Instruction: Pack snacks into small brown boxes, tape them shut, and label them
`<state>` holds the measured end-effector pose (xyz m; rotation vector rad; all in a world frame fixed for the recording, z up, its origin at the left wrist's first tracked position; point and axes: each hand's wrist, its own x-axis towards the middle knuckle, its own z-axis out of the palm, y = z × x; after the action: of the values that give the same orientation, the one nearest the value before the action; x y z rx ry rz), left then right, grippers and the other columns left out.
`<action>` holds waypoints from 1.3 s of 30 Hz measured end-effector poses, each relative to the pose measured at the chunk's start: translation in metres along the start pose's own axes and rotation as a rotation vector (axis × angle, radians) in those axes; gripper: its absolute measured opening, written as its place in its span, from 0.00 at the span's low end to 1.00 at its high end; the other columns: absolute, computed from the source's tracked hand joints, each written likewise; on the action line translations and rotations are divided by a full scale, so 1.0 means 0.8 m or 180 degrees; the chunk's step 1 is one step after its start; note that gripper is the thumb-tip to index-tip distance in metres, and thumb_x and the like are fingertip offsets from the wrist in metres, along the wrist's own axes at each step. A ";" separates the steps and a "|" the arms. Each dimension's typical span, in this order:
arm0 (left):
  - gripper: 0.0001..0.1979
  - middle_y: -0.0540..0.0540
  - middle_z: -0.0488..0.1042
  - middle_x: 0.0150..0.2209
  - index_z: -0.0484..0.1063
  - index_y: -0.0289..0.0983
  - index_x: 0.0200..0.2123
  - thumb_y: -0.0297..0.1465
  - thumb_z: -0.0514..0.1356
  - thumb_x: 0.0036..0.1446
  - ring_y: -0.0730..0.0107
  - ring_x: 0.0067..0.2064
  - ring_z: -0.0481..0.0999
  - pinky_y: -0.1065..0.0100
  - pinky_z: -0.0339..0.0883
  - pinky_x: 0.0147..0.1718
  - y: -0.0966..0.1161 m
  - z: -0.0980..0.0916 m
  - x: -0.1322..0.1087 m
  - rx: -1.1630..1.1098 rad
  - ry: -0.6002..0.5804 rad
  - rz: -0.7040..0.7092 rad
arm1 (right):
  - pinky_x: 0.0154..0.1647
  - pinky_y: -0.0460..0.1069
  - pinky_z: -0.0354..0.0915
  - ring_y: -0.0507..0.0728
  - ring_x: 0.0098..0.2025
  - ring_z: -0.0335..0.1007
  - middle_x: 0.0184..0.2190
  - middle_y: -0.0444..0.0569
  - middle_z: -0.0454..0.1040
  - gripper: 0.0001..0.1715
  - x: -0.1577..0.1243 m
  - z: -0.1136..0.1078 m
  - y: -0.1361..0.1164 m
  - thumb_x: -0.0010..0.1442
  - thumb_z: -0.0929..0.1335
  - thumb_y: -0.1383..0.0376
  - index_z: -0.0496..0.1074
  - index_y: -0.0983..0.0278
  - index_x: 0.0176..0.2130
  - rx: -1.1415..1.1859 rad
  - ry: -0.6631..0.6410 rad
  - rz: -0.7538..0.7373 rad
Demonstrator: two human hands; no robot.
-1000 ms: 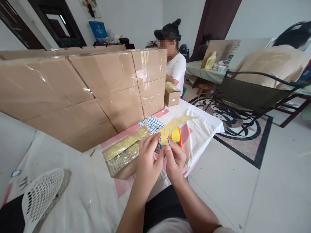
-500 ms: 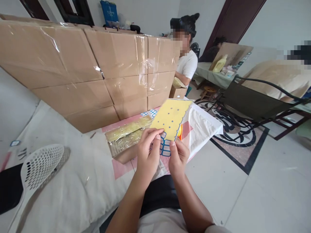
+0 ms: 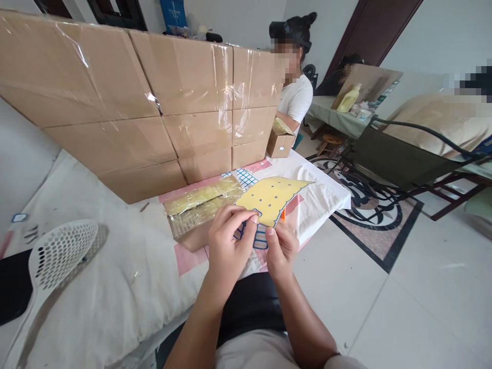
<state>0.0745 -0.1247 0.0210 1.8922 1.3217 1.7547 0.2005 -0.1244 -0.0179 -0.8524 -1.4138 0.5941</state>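
Observation:
A sticker sheet (image 3: 274, 197) is held up in front of me, its yellow backing mostly bare, with a few blue-edged white labels along the near end. My right hand (image 3: 282, 248) pinches its near right corner between thumb and fingers. At the left side, my left hand (image 3: 232, 238) has thumb and forefinger pressed together by the edge of the labels; whether a label is between them I cannot tell. The far end of the sheet bends over. Just left of it sits a small carton (image 3: 192, 233) covered with shiny clear tape. An orange rim (image 3: 283, 214) shows partly behind the sheet.
Large taped cardboard boxes (image 3: 180, 77) are stacked along the table's far side. More blue-outlined labels (image 3: 246, 177) lie on the cloth. A white slotted skimmer (image 3: 63, 253) rests at left. Across the table sits a co-worker (image 3: 298, 97) by another carton (image 3: 280, 139). A folding chair (image 3: 415, 159) stands at right.
The sticker sheet has tipped down and its far end now curls away to the right. My left hand has shifted slightly left and down. The view has moved a little.

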 end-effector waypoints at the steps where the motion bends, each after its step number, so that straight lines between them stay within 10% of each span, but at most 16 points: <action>1: 0.04 0.49 0.76 0.38 0.77 0.39 0.39 0.28 0.61 0.65 0.70 0.43 0.75 0.67 0.70 0.43 0.001 -0.001 0.000 0.0033 -0.0004 -0.0009 | 0.54 0.58 0.70 0.63 0.50 0.76 0.45 0.51 0.80 0.16 -0.001 -0.001 0.001 0.71 0.65 0.60 0.80 0.54 0.52 -0.0020 -0.0019 -0.0030; 5: 0.04 0.49 0.75 0.38 0.75 0.39 0.38 0.28 0.60 0.66 0.70 0.42 0.75 0.68 0.69 0.41 0.006 0.000 0.001 -0.0014 0.0049 0.0030 | 0.48 0.56 0.72 0.61 0.43 0.76 0.40 0.51 0.80 0.14 -0.007 -0.003 0.004 0.70 0.66 0.59 0.81 0.58 0.48 -0.0114 0.0063 -0.0037; 9: 0.05 0.49 0.75 0.38 0.75 0.39 0.39 0.27 0.59 0.66 0.72 0.41 0.75 0.70 0.68 0.39 0.001 -0.003 -0.007 -0.0168 0.0918 -0.0021 | 0.35 0.50 0.69 0.55 0.31 0.70 0.27 0.46 0.73 0.15 -0.003 -0.015 0.015 0.68 0.69 0.57 0.77 0.63 0.33 -0.0061 0.0644 0.0243; 14: 0.04 0.53 0.75 0.27 0.77 0.38 0.39 0.30 0.62 0.64 0.76 0.27 0.74 0.74 0.69 0.29 -0.020 -0.013 -0.024 -0.0394 0.1506 -0.0300 | 0.28 0.46 0.65 0.52 0.27 0.66 0.26 0.43 0.71 0.20 0.047 -0.075 0.059 0.65 0.69 0.50 0.71 0.63 0.32 0.0272 0.1576 0.0840; 23: 0.08 0.47 0.82 0.33 0.76 0.38 0.39 0.37 0.63 0.64 0.76 0.25 0.72 0.73 0.71 0.27 -0.035 -0.007 -0.033 -0.0905 0.1633 -0.0660 | 0.17 0.45 0.57 0.48 0.17 0.57 0.18 0.39 0.64 0.18 0.171 -0.177 0.164 0.67 0.68 0.58 0.69 0.66 0.28 -0.0816 0.1221 0.2155; 31: 0.20 0.45 0.82 0.33 0.76 0.38 0.42 0.38 0.74 0.48 0.66 0.32 0.82 0.72 0.76 0.27 -0.037 -0.001 -0.025 -0.1007 0.1884 -0.1283 | 0.50 0.56 0.73 0.64 0.49 0.77 0.47 0.61 0.79 0.18 0.167 -0.150 0.152 0.62 0.71 0.66 0.74 0.69 0.51 -0.1204 0.1035 0.2298; 34: 0.20 0.42 0.84 0.34 0.78 0.38 0.44 0.40 0.73 0.49 0.62 0.33 0.84 0.71 0.77 0.27 -0.045 0.000 -0.025 -0.0942 0.1571 -0.1294 | 0.67 0.61 0.59 0.66 0.66 0.63 0.61 0.60 0.71 0.22 0.112 -0.111 0.115 0.62 0.70 0.64 0.74 0.64 0.55 -0.1235 0.0922 0.1345; 39: 0.08 0.41 0.84 0.37 0.83 0.40 0.38 0.36 0.69 0.56 0.65 0.29 0.82 0.71 0.76 0.25 -0.060 0.003 -0.032 -0.0761 0.0672 -0.0640 | 0.56 0.56 0.69 0.61 0.55 0.74 0.51 0.53 0.78 0.14 0.020 -0.022 0.038 0.67 0.70 0.60 0.78 0.55 0.51 0.0217 -0.0564 0.0072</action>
<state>0.0586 -0.1158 -0.0300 1.4299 1.2539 1.9476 0.2231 -0.0964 -0.0314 -0.7774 -1.5363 0.7459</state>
